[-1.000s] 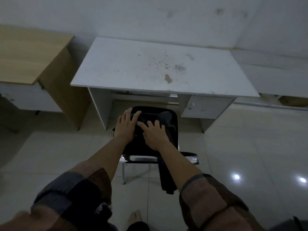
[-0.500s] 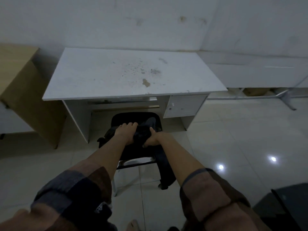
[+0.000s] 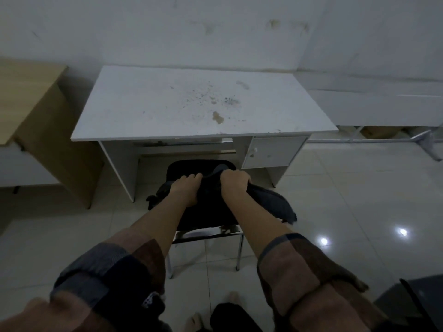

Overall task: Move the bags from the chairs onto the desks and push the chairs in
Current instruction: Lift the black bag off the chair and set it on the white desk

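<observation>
rolled brown-and-grey plaid sleeves (image 3: pixel 299 267)

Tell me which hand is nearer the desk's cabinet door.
Right. The right hand grips the dark bag just below-left of the cabinet door; the left hand sits farther left.

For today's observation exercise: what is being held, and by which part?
Both the left hand and right hand grip the dark bag by its bunched upper fabric.

We see a dim room with stained white walls (image 3: pixel 215 27) and a glossy pale tiled floor (image 3: pixel 347 212) mirroring two ceiling lights (image 3: pixel 324 241). A wooden desk (image 3: pixel 26 92) stands at left; a low white table (image 3: pixel 383 111) stands at right.
</observation>
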